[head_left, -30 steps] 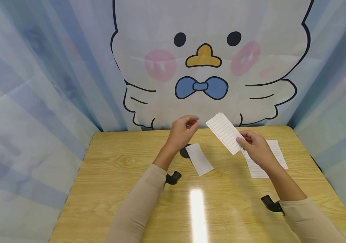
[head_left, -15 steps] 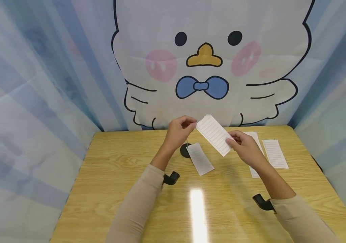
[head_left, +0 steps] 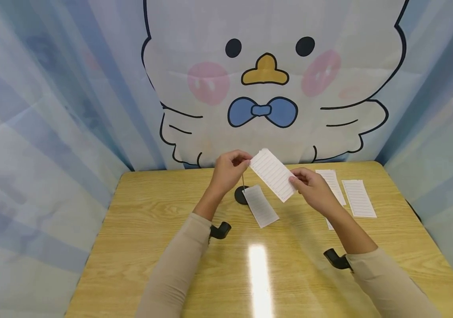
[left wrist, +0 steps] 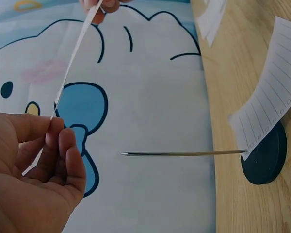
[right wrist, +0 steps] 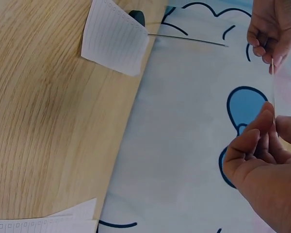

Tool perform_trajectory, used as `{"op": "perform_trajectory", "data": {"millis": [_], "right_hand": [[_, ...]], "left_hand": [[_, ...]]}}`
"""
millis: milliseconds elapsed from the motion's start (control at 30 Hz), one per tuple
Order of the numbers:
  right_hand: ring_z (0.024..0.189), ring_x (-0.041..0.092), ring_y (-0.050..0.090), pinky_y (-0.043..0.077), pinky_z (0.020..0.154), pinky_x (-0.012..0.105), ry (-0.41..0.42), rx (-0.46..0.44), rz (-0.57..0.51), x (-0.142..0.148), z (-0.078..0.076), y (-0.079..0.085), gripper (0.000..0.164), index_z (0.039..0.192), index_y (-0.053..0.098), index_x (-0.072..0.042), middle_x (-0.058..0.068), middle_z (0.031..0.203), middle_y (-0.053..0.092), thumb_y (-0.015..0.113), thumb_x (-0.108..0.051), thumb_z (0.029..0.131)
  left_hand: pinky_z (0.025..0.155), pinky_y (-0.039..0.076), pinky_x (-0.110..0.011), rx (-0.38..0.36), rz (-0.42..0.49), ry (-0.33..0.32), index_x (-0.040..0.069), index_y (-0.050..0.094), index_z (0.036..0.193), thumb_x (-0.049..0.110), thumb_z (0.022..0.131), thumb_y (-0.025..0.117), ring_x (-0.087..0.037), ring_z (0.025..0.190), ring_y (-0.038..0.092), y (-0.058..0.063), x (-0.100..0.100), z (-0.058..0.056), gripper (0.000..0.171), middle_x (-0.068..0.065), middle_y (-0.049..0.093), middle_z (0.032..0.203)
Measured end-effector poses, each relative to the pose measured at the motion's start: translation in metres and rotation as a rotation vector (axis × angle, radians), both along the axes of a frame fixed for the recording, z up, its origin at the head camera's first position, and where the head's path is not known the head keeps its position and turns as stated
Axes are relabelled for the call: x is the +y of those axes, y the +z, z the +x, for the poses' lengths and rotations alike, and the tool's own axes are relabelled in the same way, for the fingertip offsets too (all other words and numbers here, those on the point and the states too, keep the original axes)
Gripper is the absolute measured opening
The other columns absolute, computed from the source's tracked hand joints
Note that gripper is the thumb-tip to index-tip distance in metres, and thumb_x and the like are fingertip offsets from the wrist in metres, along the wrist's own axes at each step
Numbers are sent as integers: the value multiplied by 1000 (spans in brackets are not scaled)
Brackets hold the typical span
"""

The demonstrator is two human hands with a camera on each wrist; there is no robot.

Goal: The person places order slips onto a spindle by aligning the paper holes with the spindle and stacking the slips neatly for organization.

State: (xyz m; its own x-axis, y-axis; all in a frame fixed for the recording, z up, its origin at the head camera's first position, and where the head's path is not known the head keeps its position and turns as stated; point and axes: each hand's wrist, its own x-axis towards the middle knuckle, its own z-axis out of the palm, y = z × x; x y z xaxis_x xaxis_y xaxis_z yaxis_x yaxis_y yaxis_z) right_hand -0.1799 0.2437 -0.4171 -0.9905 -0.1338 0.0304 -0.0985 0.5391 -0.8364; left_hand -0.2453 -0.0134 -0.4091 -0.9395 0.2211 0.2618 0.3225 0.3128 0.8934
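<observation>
A lined white paper slip (head_left: 273, 175) is held up between both hands above the table. My left hand (head_left: 227, 173) pinches its upper left corner between thumb and fingertips. At its lower right edge, my right hand (head_left: 314, 190) grips it with the thumb on the near face. In the left wrist view the slip is seen nearly edge-on. Below the left hand stands a paper spike with a round black base (left wrist: 266, 158) and a thin metal pin (left wrist: 179, 154). Another lined slip (head_left: 261, 207) is pierced near one corner, low on the pin.
More lined slips lie at the right: one (head_left: 359, 198) flat near the edge, others (head_left: 331, 182) partly hidden by the right forearm. The wooden table (head_left: 151, 221) ends at a hanging cartoon-printed cloth (head_left: 345, 141) behind.
My right hand has moved left with the slip, bringing its upper corner to my left hand. My left fingers, earlier apart from the slip, now pinch that corner. The pierced slip stays put.
</observation>
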Motion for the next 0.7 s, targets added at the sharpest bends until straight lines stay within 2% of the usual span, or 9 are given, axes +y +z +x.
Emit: {"op": "perform_trajectory", "data": {"millis": [200, 467, 700], "right_hand": [[88, 23, 62, 51, 73, 27, -13, -11, -17, -4, -7, -6, 31, 128, 64, 0, 18, 113, 69, 54, -22, 109], [79, 14, 59, 51, 68, 26, -18, -26, -56, -11, -12, -17, 27, 124, 65, 3, 17, 104, 65, 58, -17, 107], [78, 14, 57, 49, 66, 22, -38, -40, -67, -15, -16, -26, 27, 124, 65, 4, 16, 102, 64, 59, -15, 106]], "left_hand": [[72, 50, -24, -1, 0, 1, 3, 76, 106, 7, 100, 67, -20, 83, 60, -7, -5, -3, 12, -11, 71, 96], [75, 51, -27, -25, -32, 22, 4, 77, 105, 9, 100, 67, -19, 84, 62, -16, -10, -8, 12, -10, 72, 96], [72, 50, -27, -69, -35, 46, 5, 77, 103, 9, 100, 66, -19, 82, 60, -26, -11, -11, 12, -9, 72, 93]]}}
